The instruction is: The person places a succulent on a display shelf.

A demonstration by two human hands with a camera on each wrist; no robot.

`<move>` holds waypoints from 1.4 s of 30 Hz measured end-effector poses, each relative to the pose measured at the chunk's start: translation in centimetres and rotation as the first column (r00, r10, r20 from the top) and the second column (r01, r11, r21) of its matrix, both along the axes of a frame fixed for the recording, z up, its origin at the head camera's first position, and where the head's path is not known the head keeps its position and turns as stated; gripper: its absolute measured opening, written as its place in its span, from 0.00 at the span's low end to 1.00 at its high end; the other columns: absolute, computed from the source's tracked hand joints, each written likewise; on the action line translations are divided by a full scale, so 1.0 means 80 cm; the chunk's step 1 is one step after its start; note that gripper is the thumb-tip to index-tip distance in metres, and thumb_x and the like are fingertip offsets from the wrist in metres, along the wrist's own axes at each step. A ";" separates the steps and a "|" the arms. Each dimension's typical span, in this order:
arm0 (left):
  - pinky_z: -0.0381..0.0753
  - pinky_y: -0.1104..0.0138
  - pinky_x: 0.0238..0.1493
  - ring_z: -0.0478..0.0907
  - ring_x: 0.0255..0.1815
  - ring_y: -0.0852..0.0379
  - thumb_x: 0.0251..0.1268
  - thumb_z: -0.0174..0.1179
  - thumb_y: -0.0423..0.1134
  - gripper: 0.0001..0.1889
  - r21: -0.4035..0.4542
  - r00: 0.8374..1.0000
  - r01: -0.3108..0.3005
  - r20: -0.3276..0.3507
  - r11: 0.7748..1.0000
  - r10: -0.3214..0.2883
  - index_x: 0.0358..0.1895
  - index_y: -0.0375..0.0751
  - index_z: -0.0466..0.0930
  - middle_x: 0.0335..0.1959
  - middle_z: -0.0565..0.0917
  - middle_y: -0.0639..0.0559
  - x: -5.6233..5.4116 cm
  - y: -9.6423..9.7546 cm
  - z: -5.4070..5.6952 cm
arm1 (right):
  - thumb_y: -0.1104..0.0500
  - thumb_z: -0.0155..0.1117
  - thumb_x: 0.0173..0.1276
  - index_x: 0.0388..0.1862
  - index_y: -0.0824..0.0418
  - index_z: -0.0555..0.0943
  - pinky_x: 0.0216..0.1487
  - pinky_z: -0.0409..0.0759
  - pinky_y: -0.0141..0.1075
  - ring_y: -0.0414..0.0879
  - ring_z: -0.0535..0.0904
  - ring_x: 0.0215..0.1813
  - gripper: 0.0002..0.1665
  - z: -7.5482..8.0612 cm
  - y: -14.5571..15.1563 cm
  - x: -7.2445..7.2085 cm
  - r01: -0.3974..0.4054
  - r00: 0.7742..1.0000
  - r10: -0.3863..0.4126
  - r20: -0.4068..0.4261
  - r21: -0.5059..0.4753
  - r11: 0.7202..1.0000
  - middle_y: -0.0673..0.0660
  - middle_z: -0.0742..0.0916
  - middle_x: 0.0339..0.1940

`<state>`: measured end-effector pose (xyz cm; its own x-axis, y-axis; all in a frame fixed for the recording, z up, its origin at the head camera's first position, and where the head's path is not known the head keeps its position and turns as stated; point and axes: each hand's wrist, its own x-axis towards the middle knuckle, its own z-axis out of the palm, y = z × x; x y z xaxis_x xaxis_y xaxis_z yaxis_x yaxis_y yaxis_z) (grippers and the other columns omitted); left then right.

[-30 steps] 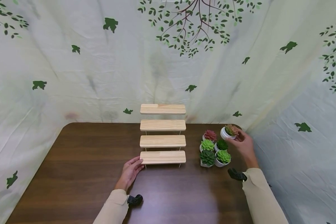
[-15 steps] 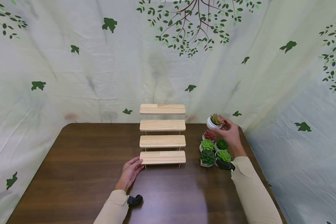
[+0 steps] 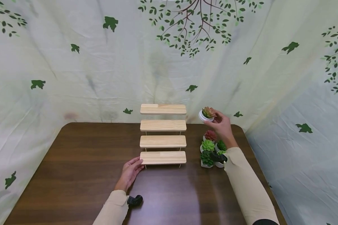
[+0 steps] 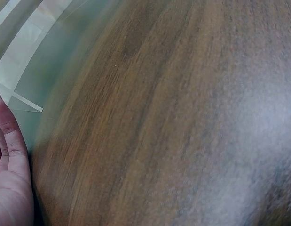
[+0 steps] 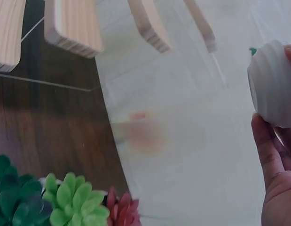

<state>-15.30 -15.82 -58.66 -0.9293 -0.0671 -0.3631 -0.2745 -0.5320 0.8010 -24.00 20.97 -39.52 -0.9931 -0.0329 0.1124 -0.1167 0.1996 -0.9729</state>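
Note:
In the head view, a tiered wooden shelf (image 3: 163, 142) with several pale boards stands at the table's middle. My left hand (image 3: 128, 172) holds the left end of its lowest board. The left wrist view shows only part of that left hand (image 4: 11, 188) at the edge. My right hand (image 3: 223, 126) grips a potted succulent (image 3: 208, 112) with reddish-green leaves and a white pot, raised off the table to the right of the top board. In the right wrist view, the ridged white pot (image 5: 272, 84) is between fingers and thumb; its leaves are hidden.
Several potted succulents cluster under my right forearm, among them a red one (image 3: 210, 135), a light green one (image 3: 207, 145) and a dark green one (image 3: 207, 158). A leaf-printed curtain (image 3: 101, 68) hangs behind the brown table (image 3: 81, 162).
My right hand has carried the reddish-green succulent leftward and away from me, past the other pots toward the shelf. The left hand stays at the lowest board.

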 end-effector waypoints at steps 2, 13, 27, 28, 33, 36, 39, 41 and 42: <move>0.83 0.69 0.38 0.81 0.31 0.60 0.65 0.55 0.22 0.08 0.000 1.000 0.004 -0.011 1.000 -0.004 0.37 0.39 0.80 0.32 0.83 0.52 0.001 0.000 -0.001 | 0.68 0.68 0.62 0.69 0.70 0.65 0.55 0.76 0.27 0.55 0.71 0.63 0.38 0.001 -0.006 -0.007 -0.009 1.000 0.009 0.000 0.002 1.000 0.68 0.73 0.65; 0.84 0.69 0.38 0.81 0.31 0.59 0.65 0.54 0.22 0.09 0.012 1.000 -0.006 0.003 1.000 0.006 0.37 0.38 0.80 0.31 0.84 0.51 0.000 -0.001 -0.001 | 0.64 0.71 0.60 0.68 0.64 0.67 0.53 0.79 0.31 0.53 0.75 0.60 0.38 -0.017 -0.040 -0.054 -0.010 0.999 0.010 -0.042 0.001 1.000 0.63 0.76 0.61; 0.84 0.68 0.39 0.81 0.31 0.59 0.65 0.55 0.23 0.07 0.003 1.000 -0.001 0.024 1.000 0.001 0.40 0.34 0.79 0.32 0.84 0.51 0.000 -0.001 -0.002 | 0.66 0.72 0.58 0.66 0.65 0.70 0.48 0.81 0.32 0.53 0.78 0.55 0.37 -0.018 -0.089 -0.078 -0.047 0.998 0.045 -0.052 -0.040 0.998 0.64 0.78 0.59; 0.83 0.69 0.39 0.81 0.31 0.59 0.65 0.55 0.23 0.07 0.002 1.000 -0.002 0.021 1.000 0.001 0.41 0.34 0.79 0.32 0.84 0.51 -0.001 -0.001 -0.001 | 0.67 0.72 0.57 0.66 0.66 0.70 0.48 0.81 0.32 0.53 0.79 0.55 0.37 -0.017 -0.094 -0.079 -0.053 0.997 0.051 -0.050 -0.043 0.998 0.64 0.78 0.58; 0.83 0.69 0.39 0.81 0.31 0.59 0.65 0.55 0.23 0.07 0.009 1.000 -0.007 0.009 1.000 0.007 0.40 0.35 0.80 0.32 0.84 0.51 -0.002 0.000 0.000 | 0.67 0.72 0.57 0.64 0.66 0.71 0.55 0.79 0.37 0.52 0.77 0.56 0.35 -0.012 -0.121 -0.084 -0.083 0.994 0.080 -0.074 -0.042 0.996 0.64 0.79 0.58; 0.84 0.69 0.39 0.82 0.31 0.59 0.65 0.55 0.22 0.08 0.022 1.000 -0.013 0.018 1.000 0.013 0.38 0.37 0.80 0.32 0.84 0.51 -0.002 0.001 0.000 | 0.66 0.73 0.57 0.63 0.66 0.72 0.57 0.78 0.38 0.51 0.77 0.56 0.34 -0.011 -0.137 -0.087 -0.100 0.992 0.096 -0.085 -0.041 0.994 0.63 0.79 0.57; 0.84 0.69 0.39 0.82 0.31 0.59 0.65 0.55 0.22 0.08 0.017 1.000 -0.012 0.015 1.000 0.012 0.37 0.37 0.80 0.32 0.84 0.51 -0.001 0.001 -0.001 | 0.65 0.73 0.57 0.63 0.66 0.73 0.56 0.79 0.38 0.50 0.77 0.55 0.34 -0.012 -0.152 -0.089 -0.116 0.991 0.112 -0.073 -0.054 0.992 0.62 0.80 0.56; 0.84 0.69 0.39 0.82 0.31 0.60 0.65 0.55 0.22 0.08 0.009 1.000 -0.011 0.010 1.000 0.010 0.38 0.37 0.80 0.32 0.84 0.51 0.000 0.001 -0.001 | 0.65 0.74 0.56 0.63 0.66 0.73 0.56 0.79 0.38 0.50 0.78 0.55 0.35 -0.013 -0.161 -0.090 -0.124 0.991 0.120 -0.059 -0.063 0.990 0.62 0.80 0.56; 0.84 0.69 0.39 0.82 0.31 0.60 0.64 0.55 0.22 0.08 0.009 1.000 -0.011 0.009 1.000 0.011 0.38 0.37 0.81 0.32 0.84 0.51 0.001 0.001 -0.001 | 0.65 0.74 0.56 0.63 0.65 0.73 0.56 0.79 0.37 0.50 0.78 0.55 0.35 -0.014 -0.165 -0.090 -0.125 0.991 0.122 -0.053 -0.066 0.990 0.62 0.80 0.56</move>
<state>-15.26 -15.78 -58.77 -0.9252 -0.0742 -0.3722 -0.2758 -0.5423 0.7936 -31.24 7.77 -40.62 -0.9751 -0.1455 0.1672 -0.1843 0.1134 -0.9763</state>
